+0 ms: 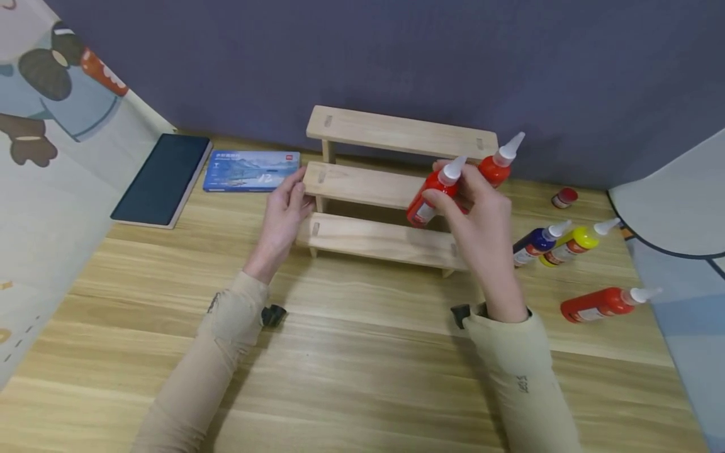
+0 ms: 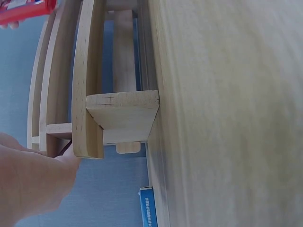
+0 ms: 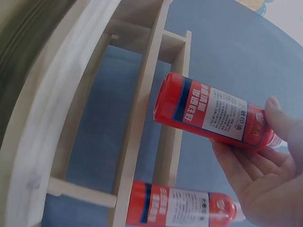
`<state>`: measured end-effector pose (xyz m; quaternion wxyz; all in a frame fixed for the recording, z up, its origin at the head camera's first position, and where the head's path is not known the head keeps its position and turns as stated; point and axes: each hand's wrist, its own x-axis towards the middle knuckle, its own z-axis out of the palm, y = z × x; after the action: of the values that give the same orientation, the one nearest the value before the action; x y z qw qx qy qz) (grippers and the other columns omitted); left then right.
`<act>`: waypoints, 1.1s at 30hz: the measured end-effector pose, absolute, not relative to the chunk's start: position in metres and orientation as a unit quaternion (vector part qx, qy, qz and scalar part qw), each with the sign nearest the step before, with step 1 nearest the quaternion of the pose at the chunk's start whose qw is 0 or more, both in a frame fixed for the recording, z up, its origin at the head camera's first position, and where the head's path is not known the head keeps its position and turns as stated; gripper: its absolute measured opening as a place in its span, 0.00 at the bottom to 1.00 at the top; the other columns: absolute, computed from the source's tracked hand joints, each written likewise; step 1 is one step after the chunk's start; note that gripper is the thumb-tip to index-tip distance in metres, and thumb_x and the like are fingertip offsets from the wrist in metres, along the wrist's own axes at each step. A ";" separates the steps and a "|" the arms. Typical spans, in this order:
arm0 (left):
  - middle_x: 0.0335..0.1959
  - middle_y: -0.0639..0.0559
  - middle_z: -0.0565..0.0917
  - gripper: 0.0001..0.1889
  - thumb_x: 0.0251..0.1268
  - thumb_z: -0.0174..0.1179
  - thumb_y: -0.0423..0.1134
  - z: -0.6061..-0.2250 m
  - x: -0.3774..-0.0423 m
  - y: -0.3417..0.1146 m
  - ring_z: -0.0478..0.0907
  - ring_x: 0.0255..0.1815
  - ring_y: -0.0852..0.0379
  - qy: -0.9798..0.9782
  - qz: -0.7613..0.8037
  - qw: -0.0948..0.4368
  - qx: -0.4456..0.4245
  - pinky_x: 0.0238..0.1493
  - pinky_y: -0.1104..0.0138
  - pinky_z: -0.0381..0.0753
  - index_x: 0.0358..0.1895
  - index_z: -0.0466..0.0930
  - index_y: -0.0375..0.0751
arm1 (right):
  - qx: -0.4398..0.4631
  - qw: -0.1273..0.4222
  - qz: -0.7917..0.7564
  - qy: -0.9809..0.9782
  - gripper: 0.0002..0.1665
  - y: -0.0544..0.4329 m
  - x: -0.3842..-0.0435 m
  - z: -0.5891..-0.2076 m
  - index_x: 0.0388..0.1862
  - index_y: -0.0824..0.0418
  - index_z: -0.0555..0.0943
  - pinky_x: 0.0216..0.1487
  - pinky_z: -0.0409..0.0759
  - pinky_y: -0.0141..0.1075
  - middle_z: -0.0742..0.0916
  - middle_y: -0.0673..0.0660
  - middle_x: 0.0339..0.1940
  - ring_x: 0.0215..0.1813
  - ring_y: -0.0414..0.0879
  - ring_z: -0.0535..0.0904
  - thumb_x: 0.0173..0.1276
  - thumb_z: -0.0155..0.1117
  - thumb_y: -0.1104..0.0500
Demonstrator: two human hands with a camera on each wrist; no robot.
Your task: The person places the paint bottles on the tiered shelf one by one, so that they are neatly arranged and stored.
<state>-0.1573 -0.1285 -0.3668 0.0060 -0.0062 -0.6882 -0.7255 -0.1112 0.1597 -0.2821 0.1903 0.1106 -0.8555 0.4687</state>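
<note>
My right hand holds a red bottle with a white pointed nozzle between thumb and fingers. It hovers, tilted, over the right half of a three-tier wooden rack. A second red bottle stands at the rack's right end, partly hidden behind my right hand in the head view. At the other end, my left hand grips the rack by the left end of its middle board. Some of its fingertips are hidden behind the wood in the left wrist view.
Right of the rack are a blue bottle, a yellow bottle, a small red-lidded jar and a red bottle near the table edge. To the left lie a blue flat box and a dark-covered book. A dark wall rises behind.
</note>
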 end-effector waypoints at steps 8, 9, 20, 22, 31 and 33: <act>0.82 0.33 0.63 0.26 0.92 0.37 0.34 -0.367 -0.158 -0.129 0.68 0.78 0.38 -0.691 -0.722 0.011 -0.005 0.77 0.57 0.75 0.84 0.55 0.30 | 0.101 0.189 0.487 -0.847 0.25 0.144 -0.130 -0.282 0.63 0.64 0.86 0.65 0.87 0.38 0.90 0.56 0.55 0.55 0.49 0.88 0.71 0.79 0.57; 0.82 0.33 0.63 0.26 0.92 0.37 0.34 -0.367 -0.158 -0.129 0.68 0.78 0.38 -0.691 -0.722 0.011 -0.005 0.77 0.57 0.75 0.84 0.55 0.30 | 0.104 0.189 0.492 -0.844 0.25 0.142 -0.132 -0.282 0.63 0.64 0.86 0.66 0.87 0.39 0.90 0.56 0.55 0.55 0.49 0.88 0.70 0.79 0.58; 0.82 0.33 0.62 0.26 0.92 0.37 0.33 -0.366 -0.157 -0.128 0.67 0.79 0.37 -0.687 -0.727 0.007 -0.005 0.77 0.57 0.74 0.85 0.55 0.31 | 0.094 0.193 0.491 -0.844 0.25 0.134 -0.146 -0.284 0.63 0.65 0.85 0.66 0.87 0.40 0.91 0.57 0.55 0.55 0.49 0.88 0.71 0.78 0.57; 0.82 0.33 0.62 0.26 0.91 0.37 0.33 -0.366 -0.157 -0.127 0.67 0.79 0.37 -0.687 -0.726 0.008 -0.005 0.77 0.58 0.75 0.85 0.55 0.31 | 0.095 0.196 0.487 -0.846 0.25 0.133 -0.148 -0.285 0.63 0.65 0.85 0.65 0.87 0.39 0.91 0.58 0.55 0.55 0.49 0.88 0.71 0.78 0.57; 0.83 0.34 0.61 0.26 0.92 0.37 0.34 -0.366 -0.156 -0.127 0.67 0.79 0.39 -0.692 -0.722 0.010 -0.007 0.76 0.59 0.76 0.85 0.55 0.32 | 0.088 0.215 0.481 -0.845 0.26 0.126 -0.159 -0.285 0.62 0.66 0.86 0.63 0.88 0.35 0.91 0.58 0.55 0.56 0.47 0.88 0.69 0.81 0.57; 0.83 0.34 0.61 0.26 0.92 0.37 0.34 -0.366 -0.156 -0.127 0.67 0.79 0.39 -0.692 -0.721 0.010 -0.009 0.76 0.59 0.76 0.85 0.55 0.32 | 0.086 0.216 0.477 -0.848 0.26 0.125 -0.161 -0.286 0.61 0.66 0.86 0.61 0.88 0.35 0.92 0.58 0.54 0.54 0.46 0.88 0.68 0.81 0.57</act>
<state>-0.1559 -0.1272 -0.3664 0.0097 -0.0086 -0.6923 -0.7215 -0.1607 0.1245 -0.2860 0.2163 0.0863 -0.8476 0.4768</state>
